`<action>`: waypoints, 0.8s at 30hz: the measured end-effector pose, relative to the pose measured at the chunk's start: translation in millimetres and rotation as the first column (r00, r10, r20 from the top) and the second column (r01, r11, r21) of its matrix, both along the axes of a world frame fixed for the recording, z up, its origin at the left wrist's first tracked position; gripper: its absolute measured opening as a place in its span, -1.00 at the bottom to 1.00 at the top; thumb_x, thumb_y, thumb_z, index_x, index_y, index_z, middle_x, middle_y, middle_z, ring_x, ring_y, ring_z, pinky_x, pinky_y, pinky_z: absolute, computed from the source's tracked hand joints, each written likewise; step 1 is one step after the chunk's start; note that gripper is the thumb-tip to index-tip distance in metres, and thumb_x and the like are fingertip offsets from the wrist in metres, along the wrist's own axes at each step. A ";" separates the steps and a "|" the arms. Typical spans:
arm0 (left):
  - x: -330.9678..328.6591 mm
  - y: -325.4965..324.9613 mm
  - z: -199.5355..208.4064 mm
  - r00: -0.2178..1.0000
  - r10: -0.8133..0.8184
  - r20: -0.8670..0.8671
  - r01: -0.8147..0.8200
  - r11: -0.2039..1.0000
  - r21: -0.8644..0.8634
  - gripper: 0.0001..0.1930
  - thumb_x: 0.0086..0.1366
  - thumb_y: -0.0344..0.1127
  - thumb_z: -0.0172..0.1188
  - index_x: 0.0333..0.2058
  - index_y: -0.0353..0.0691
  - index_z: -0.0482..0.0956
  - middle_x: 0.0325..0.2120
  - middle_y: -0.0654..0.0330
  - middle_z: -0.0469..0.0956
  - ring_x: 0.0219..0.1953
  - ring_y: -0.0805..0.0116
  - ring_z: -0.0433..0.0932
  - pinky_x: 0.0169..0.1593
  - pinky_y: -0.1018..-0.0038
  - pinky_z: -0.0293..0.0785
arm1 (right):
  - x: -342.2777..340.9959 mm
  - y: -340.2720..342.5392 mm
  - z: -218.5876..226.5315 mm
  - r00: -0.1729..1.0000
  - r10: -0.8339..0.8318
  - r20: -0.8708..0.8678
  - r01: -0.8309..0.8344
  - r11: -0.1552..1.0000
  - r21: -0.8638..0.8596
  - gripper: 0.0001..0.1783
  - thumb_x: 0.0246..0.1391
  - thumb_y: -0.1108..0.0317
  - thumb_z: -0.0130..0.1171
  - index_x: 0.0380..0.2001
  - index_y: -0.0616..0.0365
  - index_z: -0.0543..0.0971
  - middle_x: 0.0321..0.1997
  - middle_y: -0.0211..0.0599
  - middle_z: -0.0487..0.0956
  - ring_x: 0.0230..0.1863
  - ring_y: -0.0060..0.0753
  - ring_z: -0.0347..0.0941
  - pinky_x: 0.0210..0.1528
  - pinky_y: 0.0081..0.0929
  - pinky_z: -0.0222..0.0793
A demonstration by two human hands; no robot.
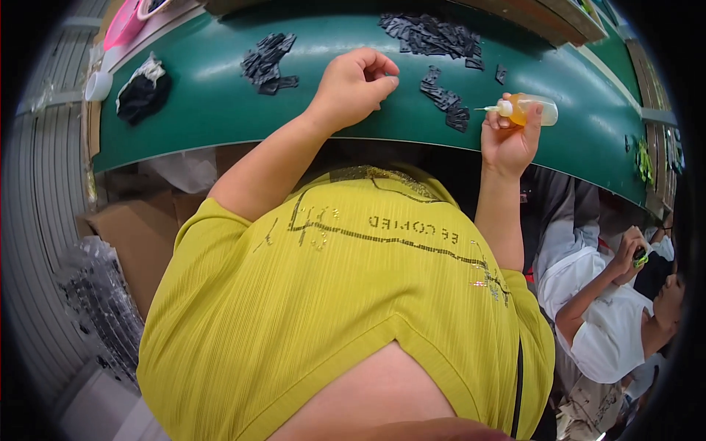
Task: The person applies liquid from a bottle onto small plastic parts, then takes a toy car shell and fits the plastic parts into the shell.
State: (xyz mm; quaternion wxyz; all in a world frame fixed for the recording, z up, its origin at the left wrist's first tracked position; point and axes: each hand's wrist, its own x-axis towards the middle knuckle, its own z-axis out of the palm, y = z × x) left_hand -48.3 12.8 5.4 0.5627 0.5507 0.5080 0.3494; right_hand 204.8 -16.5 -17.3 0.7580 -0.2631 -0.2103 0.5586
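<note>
My right hand (511,140) is wrapped round a clear squeeze bottle (544,110) with amber liquid inside. The bottle lies on its side in my grip, its thin needle tip pointing left. Over the green table my left hand (357,87) has its fingers curled in and thumb pressed toward them; whatever they may hold is hidden. Between the hands runs a short line of flat black pieces (441,97), overlapping one another. Beyond it lies a larger heap of black pieces (430,35), and left of my left hand a smaller heap (266,62).
A dark cloth bundle (143,92) and a white cup (98,86) sit at the green table's (198,103) left end, near a pink basin (123,26). A cardboard box (136,242) stands below at left. Another person (603,316) in white works at right, holding a small object.
</note>
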 end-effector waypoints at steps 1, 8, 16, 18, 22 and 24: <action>4.1 1.0 2.6 0.990 -0.048 -0.134 0.058 0.996 0.071 -0.83 0.17 -0.39 0.23 -0.26 -0.25 0.54 -0.42 0.27 0.52 -0.45 0.55 0.49 -0.45 0.57 0.48 | 4.1 -0.2 0.4 1.000 0.000 -0.012 0.000 1.000 0.019 -0.74 0.19 0.15 0.11 -0.31 0.14 0.50 -0.35 -0.20 0.56 -0.57 -0.55 0.32 -0.53 -0.60 0.26; 91.6 38.6 28.7 0.823 -0.149 -0.549 0.441 0.776 0.451 -0.78 0.11 -0.26 0.23 -0.32 -0.28 0.62 -0.36 0.09 0.57 -0.26 0.16 0.57 -0.17 0.38 0.49 | 38.2 -5.9 3.3 0.992 -0.057 -0.111 0.065 0.996 0.067 -0.70 0.17 0.11 0.12 -0.29 0.16 0.50 -0.34 -0.18 0.56 -0.57 -0.55 0.32 -0.55 -0.62 0.22; 177.3 69.4 35.9 0.468 -0.122 -0.875 0.589 0.782 0.206 -0.79 0.02 -0.32 0.20 -0.35 -0.23 0.67 -0.31 -0.02 0.61 -0.19 0.08 0.60 -0.16 0.27 0.55 | 47.2 -14.0 -6.1 0.987 -0.106 -0.121 0.111 0.993 0.035 -0.69 0.19 0.09 0.10 -0.29 0.15 0.50 -0.34 -0.15 0.57 -0.61 -0.57 0.33 -0.58 -0.62 0.29; 183.6 73.7 33.5 0.462 -0.170 -0.870 0.568 0.810 0.143 -0.78 0.00 -0.35 0.19 -0.34 -0.23 0.67 -0.28 -0.02 0.60 -0.18 0.07 0.60 -0.16 0.27 0.55 | 48.2 -11.4 -5.3 0.983 -0.106 -0.153 0.108 0.994 0.011 -0.74 0.18 0.12 0.12 -0.31 0.11 0.51 -0.38 -0.16 0.58 -0.64 -0.56 0.35 -0.61 -0.62 0.32; 188.7 86.6 37.9 0.433 -0.270 -0.860 0.542 0.840 0.009 -0.78 0.00 -0.37 0.16 -0.34 -0.26 0.66 -0.22 -0.04 0.58 -0.15 0.03 0.58 -0.12 0.25 0.53 | 46.9 -2.6 -4.3 0.985 -0.133 -0.106 0.133 0.991 -0.001 -0.76 0.18 0.15 0.12 -0.27 0.09 0.47 -0.39 -0.18 0.57 -0.64 -0.56 0.36 -0.62 -0.62 0.32; 188.4 85.6 35.2 0.526 -0.191 -0.829 0.554 0.817 0.163 -0.78 0.01 -0.32 0.20 -0.35 -0.27 0.66 -0.23 -0.04 0.58 -0.16 0.02 0.58 -0.12 0.25 0.53 | 44.4 -1.3 -3.3 0.984 -0.103 -0.145 0.107 0.994 0.023 -0.76 0.19 0.16 0.11 -0.24 0.08 0.45 -0.37 -0.19 0.57 -0.64 -0.57 0.36 -0.63 -0.62 0.31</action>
